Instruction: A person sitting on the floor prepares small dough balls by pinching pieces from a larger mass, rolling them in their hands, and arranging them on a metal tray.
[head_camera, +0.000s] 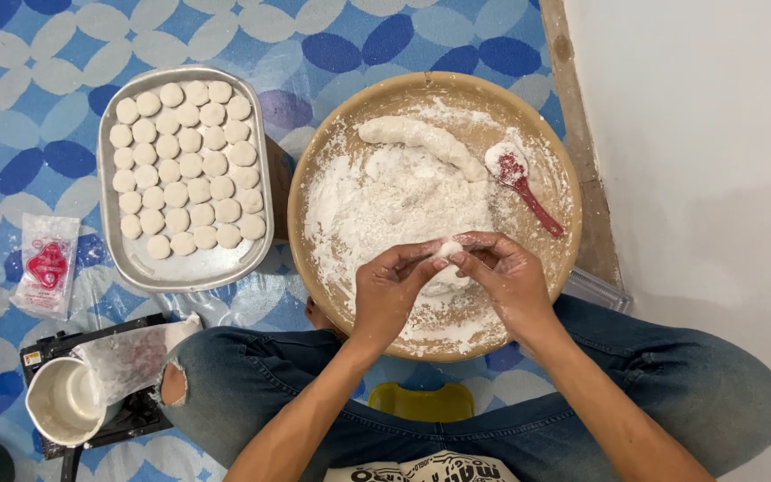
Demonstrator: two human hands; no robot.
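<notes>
Both hands, left hand (392,290) and right hand (503,277), pinch one small dough piece (447,249) over the floured tray (323,152), near its front edge; dough roll (421,138) at back.

The small dough piece (446,249) shows only as a white sliver, most of it covered by the fingertips of the left hand (390,290) and right hand (506,277). Both forearms run off the bottom edge. The round tray (314,161) hides part of its near rim under the hands (the yellow object (421,402) below is half concealed).
</notes>
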